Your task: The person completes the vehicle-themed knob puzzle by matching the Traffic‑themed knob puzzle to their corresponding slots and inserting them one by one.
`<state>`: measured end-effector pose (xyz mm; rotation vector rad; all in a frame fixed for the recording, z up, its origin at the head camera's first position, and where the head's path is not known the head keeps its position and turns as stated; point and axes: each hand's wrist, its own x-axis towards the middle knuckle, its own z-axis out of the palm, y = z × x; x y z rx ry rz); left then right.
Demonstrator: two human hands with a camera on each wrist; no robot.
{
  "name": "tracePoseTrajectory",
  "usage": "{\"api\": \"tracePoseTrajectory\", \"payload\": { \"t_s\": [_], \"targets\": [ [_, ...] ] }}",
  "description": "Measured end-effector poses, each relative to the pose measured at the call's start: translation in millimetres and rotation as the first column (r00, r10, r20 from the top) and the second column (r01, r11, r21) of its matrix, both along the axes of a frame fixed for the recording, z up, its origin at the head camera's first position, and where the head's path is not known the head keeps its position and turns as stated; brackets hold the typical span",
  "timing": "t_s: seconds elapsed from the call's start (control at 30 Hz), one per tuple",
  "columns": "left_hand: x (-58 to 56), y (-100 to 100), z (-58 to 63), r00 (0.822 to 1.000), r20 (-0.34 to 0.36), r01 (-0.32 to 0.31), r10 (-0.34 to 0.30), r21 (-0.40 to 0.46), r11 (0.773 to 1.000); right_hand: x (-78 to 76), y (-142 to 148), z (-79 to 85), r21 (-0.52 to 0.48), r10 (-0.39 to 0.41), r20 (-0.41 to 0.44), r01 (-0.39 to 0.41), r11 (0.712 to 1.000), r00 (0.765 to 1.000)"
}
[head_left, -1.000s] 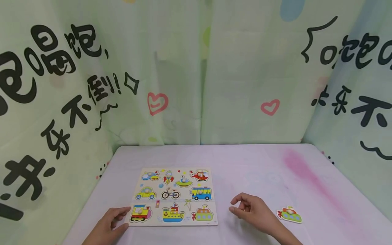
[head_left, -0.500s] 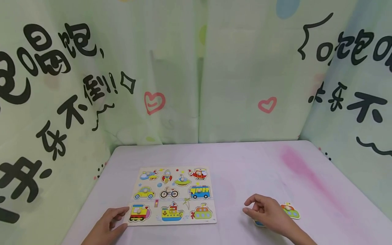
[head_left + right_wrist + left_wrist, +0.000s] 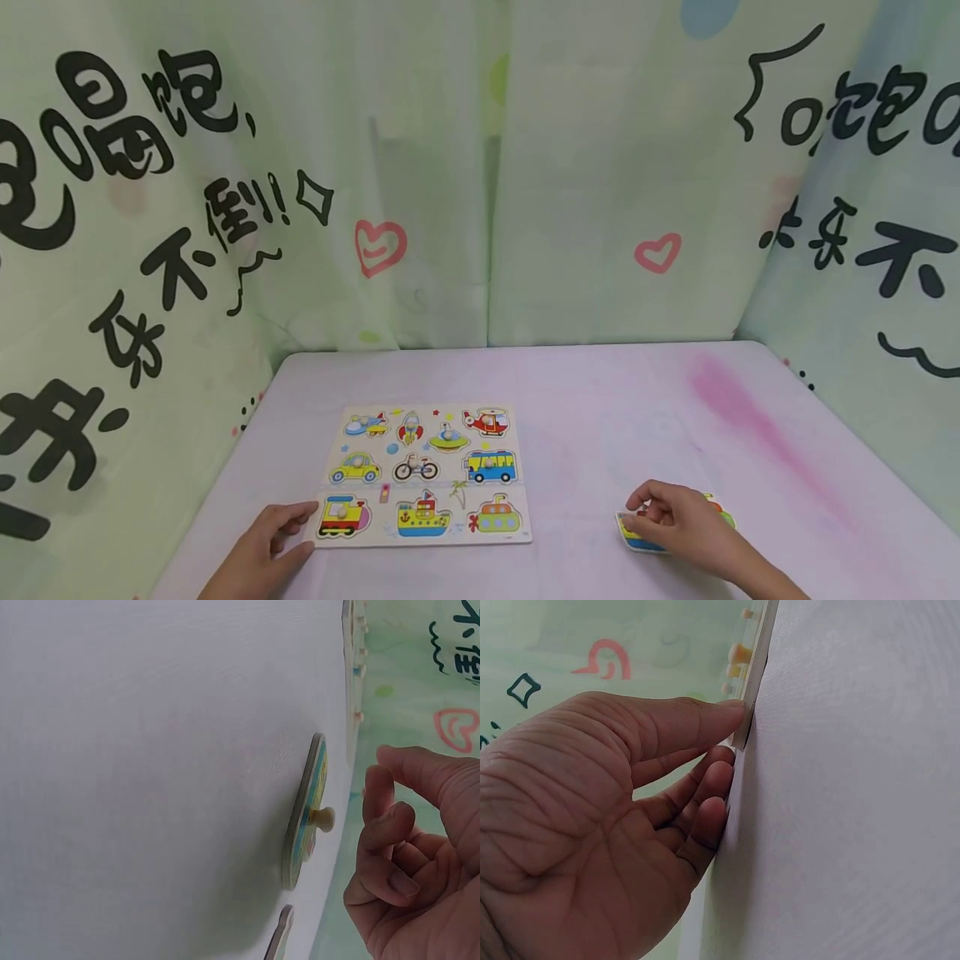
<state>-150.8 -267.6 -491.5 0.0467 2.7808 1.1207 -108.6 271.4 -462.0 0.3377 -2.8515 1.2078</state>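
Observation:
My left hand (image 3: 260, 550) rests at the left edge of a puzzle board (image 3: 382, 521) printed with vehicles. In the left wrist view, the thumb (image 3: 697, 720) touches the board's edge (image 3: 744, 726), other fingers loosely bent. My right hand (image 3: 682, 525) hovers over a loose yellow-and-blue ship puzzle piece (image 3: 639, 542), partly covering it. The right wrist view shows that piece's wooden knob (image 3: 324, 819) apart from the thumb and index fingertips, which are close together with nothing visible between them. A green submarine puzzle piece (image 3: 726, 514) lies just behind, mostly hidden.
The table (image 3: 585, 417) has a white cover with a pink streak (image 3: 738, 408) at right. Printed curtains (image 3: 570, 192) hang behind and at both sides. Knobbed pieces such as the bus (image 3: 490, 467) and train (image 3: 342, 516) sit in the board.
My right hand has moved right, away from the board, to over the ship piece, covering more of the submarine piece. My left hand has stayed at the board's edge.

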Motion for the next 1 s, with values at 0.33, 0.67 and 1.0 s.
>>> {"api": "tracePoseTrajectory", "payload": {
  "t_s": [0.33, 0.67, 1.0],
  "targets": [
    [0.2, -0.6, 0.4, 1.000, -0.007, 0.001, -0.001, -0.008, 1.000, -0.8, 11.8, -8.4, 0.079, -0.030, 0.040, 0.027, 0.997, 0.999],
    [-0.3, 2.0, 1.3, 1.000, -0.007, -0.005, 0.005, -0.019, 1.000, -3.2, 16.9, -14.4, 0.036, -0.008, 0.090, 0.005, 0.999, 0.996],
    [0.8, 1.9, 2.3, 1.000, -0.005, -0.005, 0.005, -0.011, 1.000, -5.1, 18.8, -17.4, -0.017, 0.013, 0.125, -0.011, 1.000, 0.992]
  ]
}}
